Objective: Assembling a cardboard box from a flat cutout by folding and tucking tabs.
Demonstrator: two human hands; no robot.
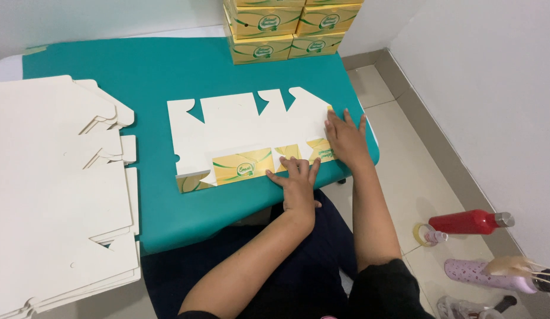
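A flat die-cut carton blank (239, 127) lies white side up on the teal table (162, 71). Its near flaps are folded over and show yellow and green print (242, 165). My left hand (297, 180) lies flat with fingers spread on the folded flap near the table's front edge. My right hand (346, 139) presses flat on the blank's right end, over another folded yellow flap. Neither hand grips anything.
A thick stack of unfolded white blanks (56, 189) covers the left of the table. Finished yellow boxes (286, 29) are stacked at the far edge. On the tiled floor at right lie a red bottle (470, 221), a lilac bottle (487, 274) and a tape roll (421, 233).
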